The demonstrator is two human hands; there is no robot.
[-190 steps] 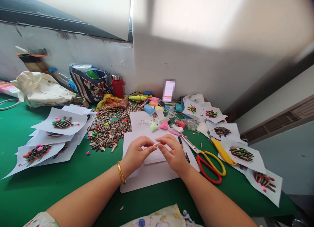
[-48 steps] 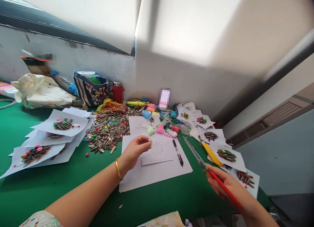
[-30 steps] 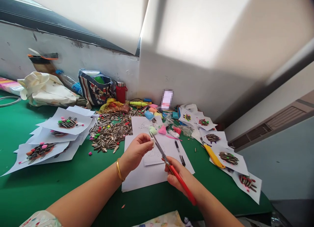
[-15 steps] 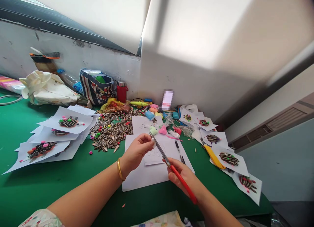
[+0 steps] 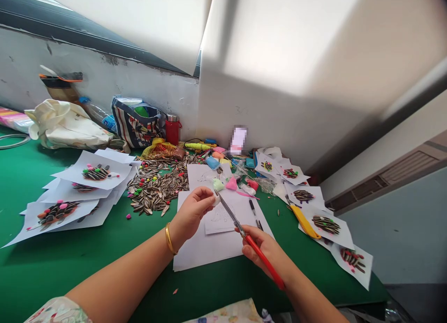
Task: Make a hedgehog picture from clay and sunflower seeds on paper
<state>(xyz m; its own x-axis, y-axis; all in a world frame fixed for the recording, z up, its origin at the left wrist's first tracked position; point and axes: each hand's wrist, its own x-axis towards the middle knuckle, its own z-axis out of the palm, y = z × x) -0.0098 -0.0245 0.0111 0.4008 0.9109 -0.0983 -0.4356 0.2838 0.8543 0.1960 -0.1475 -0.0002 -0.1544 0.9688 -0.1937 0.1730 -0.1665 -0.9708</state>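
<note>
My left hand (image 5: 195, 210), with a gold bangle on its wrist, pinches a small white piece (image 5: 217, 200), perhaps clay, between thumb and fingertips. In my right hand (image 5: 262, 249) are red-handled scissors (image 5: 233, 216), their blades pointing up and left. The blade tips reach the white piece; whether they touch it I cannot tell. Under both hands lie white sheets of paper (image 5: 195, 248), the upper one with a faint line drawing (image 5: 220, 214). Soft lumps of green clay (image 5: 218, 184) and pink clay (image 5: 231, 183) sit just beyond the fingertips.
A heap of striped sunflower seeds (image 5: 157, 188) spreads left of the papers. Seed pictures on paper (image 5: 96, 174) are stacked at the left, and more (image 5: 326, 225) line the right, beside a yellow-handled tool (image 5: 303, 222). Black pens (image 5: 254, 209), a red flask (image 5: 172, 129) and bags (image 5: 139, 122) stand or lie around.
My right hand and the scissors have shifted slightly right and down. My left hand has moved slightly left and up, still pinching the white piece.
</note>
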